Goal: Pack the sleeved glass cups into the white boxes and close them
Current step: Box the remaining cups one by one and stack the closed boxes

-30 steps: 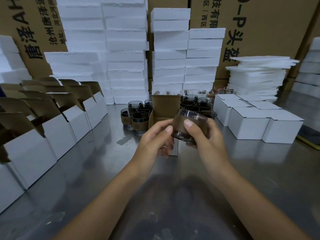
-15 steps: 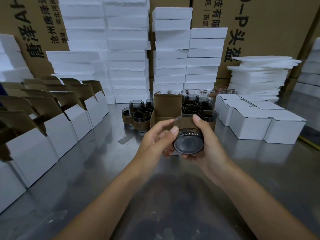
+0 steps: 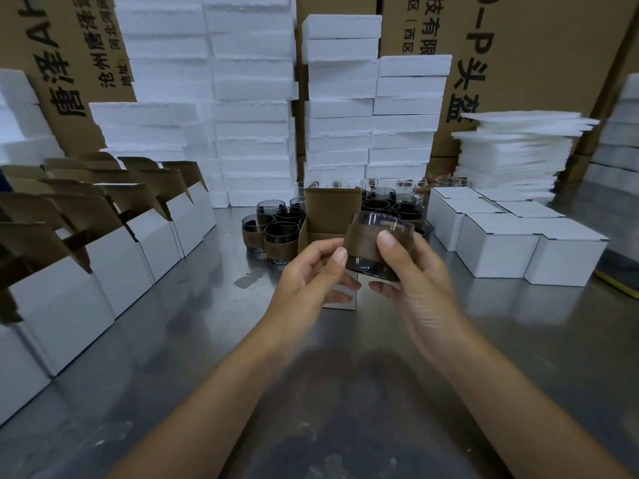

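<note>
I hold a dark glass cup with a brown sleeve (image 3: pixel 366 245) above the steel table, just in front of an open white box (image 3: pixel 328 219) whose brown lid flap stands up. My right hand (image 3: pixel 411 281) grips the cup, thumb on the sleeve and fingers under its base. My left hand (image 3: pixel 311 278) pinches the cup's left side with thumb and fingers. The cup is nearly upright, rim tilted away from me. Several more sleeved cups (image 3: pixel 276 236) stand behind the box.
Rows of open white boxes (image 3: pixel 114 250) with raised brown flaps line the left. Closed white boxes (image 3: pixel 501 243) sit at the right. Foam blocks (image 3: pixel 339 108) and foam sheets (image 3: pixel 518 150) are stacked at the back before cardboard cartons.
Half a second ago the cup's base faced me; now it is turned back nearly upright with the sleeve facing me. Both hands stayed on it.
</note>
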